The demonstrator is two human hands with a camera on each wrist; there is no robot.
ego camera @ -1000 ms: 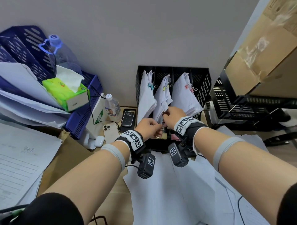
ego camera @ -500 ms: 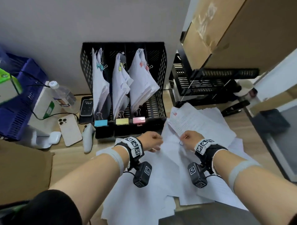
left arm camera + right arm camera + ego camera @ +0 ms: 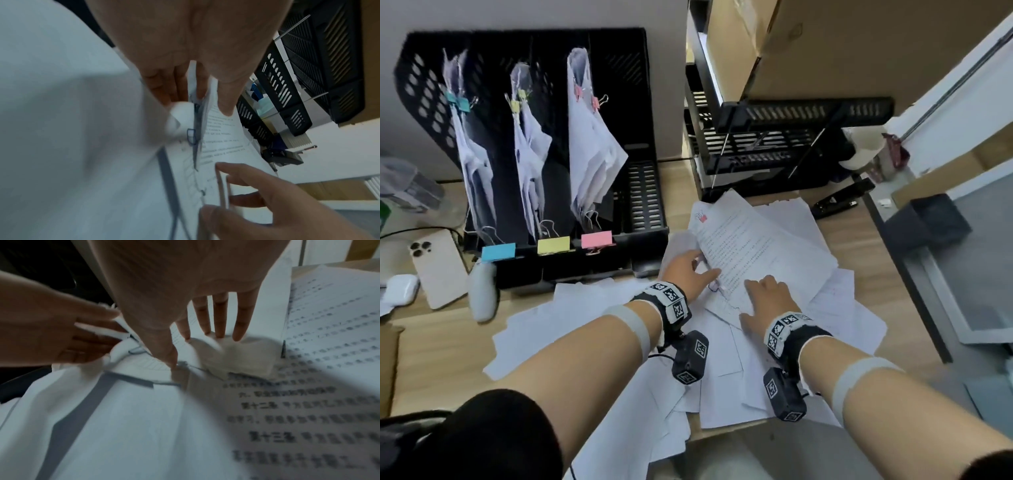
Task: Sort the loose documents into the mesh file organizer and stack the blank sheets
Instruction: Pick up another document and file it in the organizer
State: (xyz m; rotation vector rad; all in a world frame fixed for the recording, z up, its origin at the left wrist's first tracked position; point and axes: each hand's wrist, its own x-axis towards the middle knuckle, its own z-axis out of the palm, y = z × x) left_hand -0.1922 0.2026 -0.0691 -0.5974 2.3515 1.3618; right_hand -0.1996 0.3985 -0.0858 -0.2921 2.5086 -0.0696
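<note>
White printed document (image 3: 753, 250) near the desk's right edge: your left hand (image 3: 686, 272) pinches its edge, your right hand (image 3: 765, 303) presses it with straight fingers.

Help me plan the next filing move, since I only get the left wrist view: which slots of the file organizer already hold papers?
Observer: Three slots of the file organizer hold clipped papers. The rightmost slot shows none.
Operator: How are the filled slots marked?
Observer: Each has a binder clip on the front. From left to right they are a blue clip, a yellow clip and a pink clip.
Operator: Does the printed document on top of the pile carry a colour?
Observer: Yes, the printed document has a red clip at its far left corner.
</note>
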